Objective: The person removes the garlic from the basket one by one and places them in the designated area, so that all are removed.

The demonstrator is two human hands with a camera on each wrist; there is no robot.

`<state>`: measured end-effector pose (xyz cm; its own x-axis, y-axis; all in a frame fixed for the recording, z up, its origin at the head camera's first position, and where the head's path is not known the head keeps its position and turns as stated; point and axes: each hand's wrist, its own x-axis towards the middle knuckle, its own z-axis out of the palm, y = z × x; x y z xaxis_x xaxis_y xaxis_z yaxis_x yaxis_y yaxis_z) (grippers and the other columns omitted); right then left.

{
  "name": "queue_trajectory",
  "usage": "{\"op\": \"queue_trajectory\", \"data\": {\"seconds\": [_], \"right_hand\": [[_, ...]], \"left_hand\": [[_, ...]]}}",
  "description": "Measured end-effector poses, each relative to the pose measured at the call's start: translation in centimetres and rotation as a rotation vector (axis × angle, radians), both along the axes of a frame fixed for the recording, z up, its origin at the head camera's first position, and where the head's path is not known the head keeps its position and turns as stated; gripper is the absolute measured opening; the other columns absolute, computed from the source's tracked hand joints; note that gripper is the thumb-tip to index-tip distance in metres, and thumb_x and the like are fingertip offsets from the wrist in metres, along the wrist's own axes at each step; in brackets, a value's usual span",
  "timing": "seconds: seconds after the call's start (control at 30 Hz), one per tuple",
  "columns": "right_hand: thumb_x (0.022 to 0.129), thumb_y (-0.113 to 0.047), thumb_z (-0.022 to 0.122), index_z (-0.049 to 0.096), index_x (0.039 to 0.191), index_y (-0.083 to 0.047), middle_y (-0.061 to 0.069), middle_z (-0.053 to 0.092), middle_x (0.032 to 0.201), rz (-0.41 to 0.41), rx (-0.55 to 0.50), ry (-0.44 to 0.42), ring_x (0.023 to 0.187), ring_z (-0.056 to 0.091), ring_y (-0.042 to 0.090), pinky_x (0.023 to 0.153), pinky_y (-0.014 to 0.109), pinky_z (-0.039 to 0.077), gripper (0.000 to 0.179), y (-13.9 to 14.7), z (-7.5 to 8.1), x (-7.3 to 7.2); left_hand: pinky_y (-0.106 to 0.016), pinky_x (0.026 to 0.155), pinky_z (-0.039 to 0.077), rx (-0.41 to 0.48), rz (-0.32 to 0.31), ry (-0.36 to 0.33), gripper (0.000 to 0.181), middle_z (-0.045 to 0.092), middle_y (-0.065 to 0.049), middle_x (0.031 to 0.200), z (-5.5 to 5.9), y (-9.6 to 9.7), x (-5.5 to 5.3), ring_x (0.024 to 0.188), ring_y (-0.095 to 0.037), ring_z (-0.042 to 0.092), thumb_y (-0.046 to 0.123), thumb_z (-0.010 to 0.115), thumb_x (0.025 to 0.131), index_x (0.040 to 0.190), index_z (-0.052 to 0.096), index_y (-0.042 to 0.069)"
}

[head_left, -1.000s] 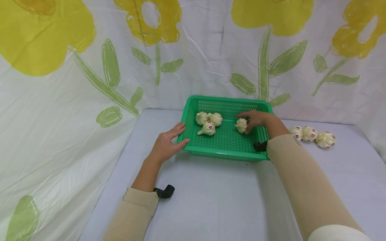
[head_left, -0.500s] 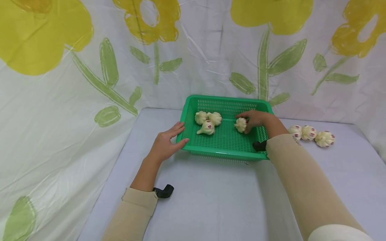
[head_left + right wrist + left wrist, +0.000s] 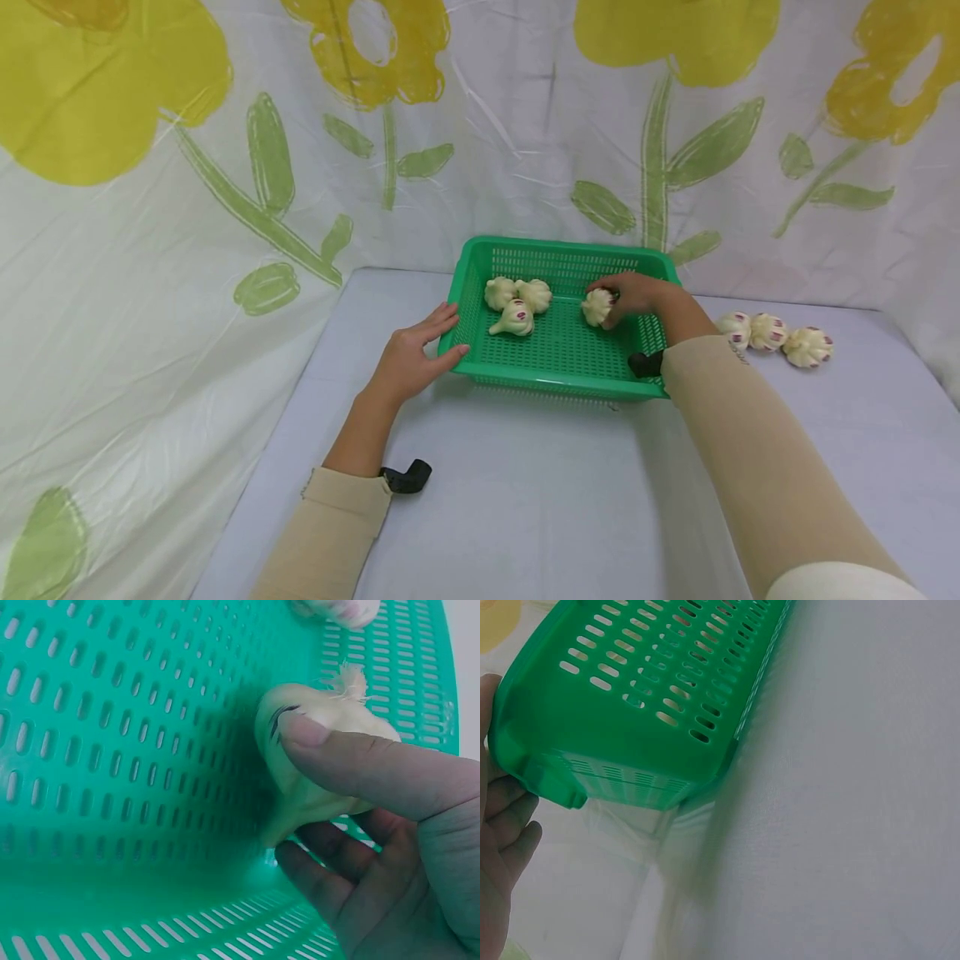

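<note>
A green slotted plastic basket stands on the table. Inside it, my right hand grips a cream garlic bulb with purple marks. The right wrist view shows the thumb across that bulb, with curled fingers beneath; its root tuft points up in that view. Three more garlic bulbs lie grouped in the basket's left half. My left hand rests spread at the basket's left end, thumb and fingertips at the rim. In the left wrist view its fingers lie loosely beside the green rim.
To the right of the basket, three garlic bulbs lie in a row on the white-covered table. Close behind the basket hangs a white curtain printed with yellow flowers.
The bulb in my right hand has shifted slightly back and turned a little, and the hand has moved with it. My left hand stays at the basket's rim.
</note>
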<state>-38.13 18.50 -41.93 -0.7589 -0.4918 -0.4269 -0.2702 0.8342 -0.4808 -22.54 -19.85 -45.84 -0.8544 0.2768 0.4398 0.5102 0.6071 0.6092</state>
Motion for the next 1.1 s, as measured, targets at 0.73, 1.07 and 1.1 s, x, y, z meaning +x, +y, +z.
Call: {"op": "queue_trajectory", "data": {"seconds": [0.73, 1.07, 1.1], "right_hand": [[0.084, -0.019, 0.078, 0.041, 0.15, -0.012, 0.021, 0.046, 0.145, -0.111, -0.214, 0.103, 0.125, 0.052, 0.04, 0.096, 0.054, 0.048, 0.075, -0.6, 3.9, 1.9], [0.085, -0.019, 0.079, 0.04, 0.152, -0.018, 0.013, 0.054, 0.136, -0.214, -0.353, 0.17, 0.117, 0.056, 0.027, 0.088, 0.037, 0.051, 0.077, 0.9, 6.5, 3.9], [0.085, -0.02, 0.079, 0.04, 0.152, -0.02, 0.013, 0.056, 0.134, -0.227, -0.363, 0.186, 0.116, 0.056, 0.026, 0.086, 0.034, 0.051, 0.078, 1.0, 6.7, 4.3]], "left_hand": [[-0.043, 0.107, 0.045, -0.008, -0.001, 0.018, 0.055, 0.053, -0.003, 0.145, 0.1, 0.0, 0.1, 0.137, -0.017, 0.047, 0.031, 0.075, 0.088, 0.134, 0.06, 0.003], [-0.044, 0.107, 0.045, -0.012, -0.002, 0.009, 0.055, 0.053, -0.002, 0.145, 0.0, 0.0, 0.1, 0.138, -0.017, 0.046, 0.032, 0.074, 0.089, 0.135, 0.059, 0.005], [-0.044, 0.107, 0.045, -0.013, -0.001, 0.007, 0.056, 0.053, -0.002, 0.145, 0.0, 0.0, 0.1, 0.138, -0.017, 0.046, 0.032, 0.074, 0.089, 0.135, 0.059, 0.005]]}}
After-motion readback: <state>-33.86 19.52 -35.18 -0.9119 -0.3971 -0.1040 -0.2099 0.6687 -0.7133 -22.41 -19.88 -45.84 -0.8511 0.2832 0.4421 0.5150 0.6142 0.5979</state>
